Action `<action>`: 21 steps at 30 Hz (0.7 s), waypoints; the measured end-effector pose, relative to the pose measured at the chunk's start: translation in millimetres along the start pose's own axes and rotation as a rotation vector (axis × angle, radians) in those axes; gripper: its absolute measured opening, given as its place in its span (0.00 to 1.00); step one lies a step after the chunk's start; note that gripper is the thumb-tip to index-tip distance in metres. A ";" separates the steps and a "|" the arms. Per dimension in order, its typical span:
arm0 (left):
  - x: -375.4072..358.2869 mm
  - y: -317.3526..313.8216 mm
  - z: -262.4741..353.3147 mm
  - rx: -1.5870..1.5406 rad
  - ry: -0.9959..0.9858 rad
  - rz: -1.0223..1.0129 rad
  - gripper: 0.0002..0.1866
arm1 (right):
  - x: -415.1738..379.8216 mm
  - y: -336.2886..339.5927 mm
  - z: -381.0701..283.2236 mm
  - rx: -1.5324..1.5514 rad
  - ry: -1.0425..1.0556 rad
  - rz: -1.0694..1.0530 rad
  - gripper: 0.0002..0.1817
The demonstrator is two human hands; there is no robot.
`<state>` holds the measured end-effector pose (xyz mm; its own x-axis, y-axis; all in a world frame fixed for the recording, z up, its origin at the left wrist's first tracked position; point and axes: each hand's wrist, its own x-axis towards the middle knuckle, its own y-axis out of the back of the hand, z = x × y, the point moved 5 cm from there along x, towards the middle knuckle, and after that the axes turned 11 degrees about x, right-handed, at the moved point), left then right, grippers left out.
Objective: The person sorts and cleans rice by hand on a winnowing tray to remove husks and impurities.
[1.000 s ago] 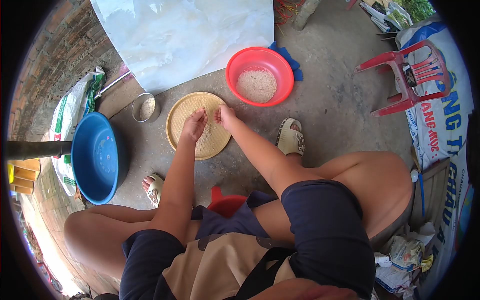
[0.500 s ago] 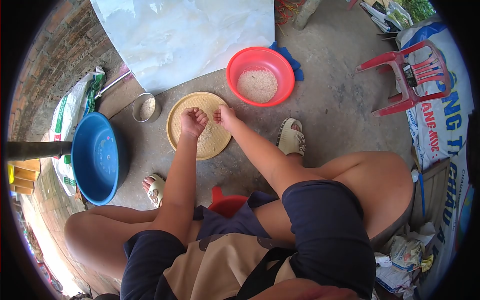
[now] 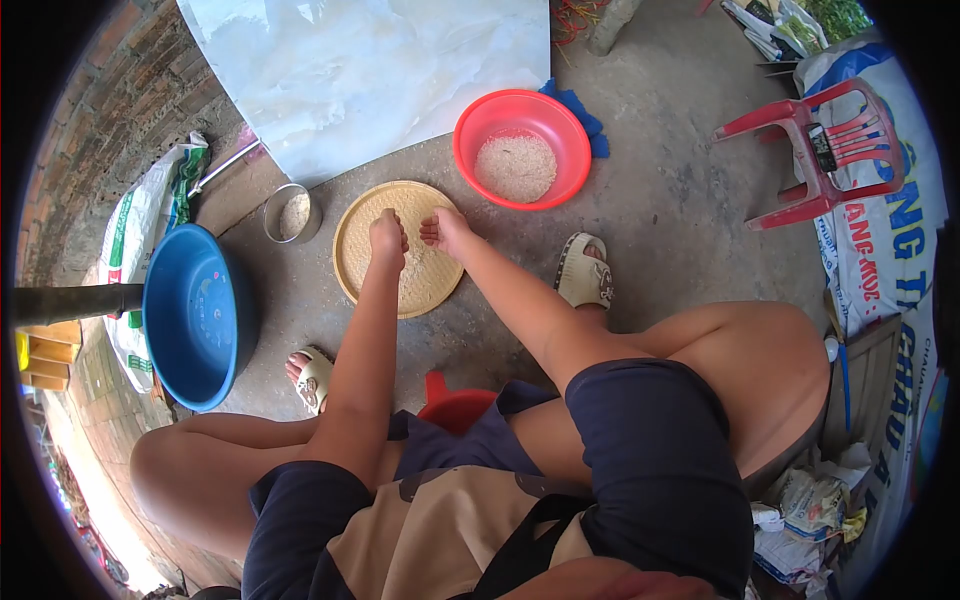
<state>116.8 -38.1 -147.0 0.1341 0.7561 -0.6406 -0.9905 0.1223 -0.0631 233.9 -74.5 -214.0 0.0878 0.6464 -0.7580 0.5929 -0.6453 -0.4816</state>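
Observation:
A round woven bamboo tray [image 3: 354, 262] lies on the concrete floor between my feet, with pale grains that look like rice [image 3: 418, 284] scattered over it. My left hand [image 3: 388, 238] is over the tray's middle, fingers curled in. Just right of it, my right hand [image 3: 446, 231] is closed near the tray's right rim, its fingers facing the left hand. A small gap separates the two hands. Whatever the fingers hold, if anything, is hidden or too small to make out.
A red basin [image 3: 571, 178] with grain stands beyond the tray to the right. At left are a metal cup [image 3: 275, 222] with grain and a large blue basin [image 3: 205, 310]. A marbled white board [image 3: 380, 80] lies ahead. A red chair [image 3: 815, 150] stands right.
My left hand has rolled inward, so its curled fingers now face the right hand. My right hand has shifted slightly left, its fingers still bent.

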 end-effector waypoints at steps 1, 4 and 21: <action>-0.1 -2.2 4.4 0.125 -0.057 0.012 0.14 | -0.1 -3.8 3.4 0.012 -0.046 -0.048 0.17; 12.9 -10.7 2.9 0.447 -0.230 0.020 0.14 | -6.2 -15.8 6.6 0.128 -0.142 -0.112 0.19; -15.0 -14.7 39.2 1.260 -0.775 0.139 0.17 | -5.1 -1.9 -8.8 0.279 -0.020 0.012 0.14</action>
<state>130.6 -26.1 -106.4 0.4265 0.9045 -0.0026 -0.3735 0.1787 0.9103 239.3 -73.0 -205.4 0.0758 0.6315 -0.7716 0.3487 -0.7418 -0.5728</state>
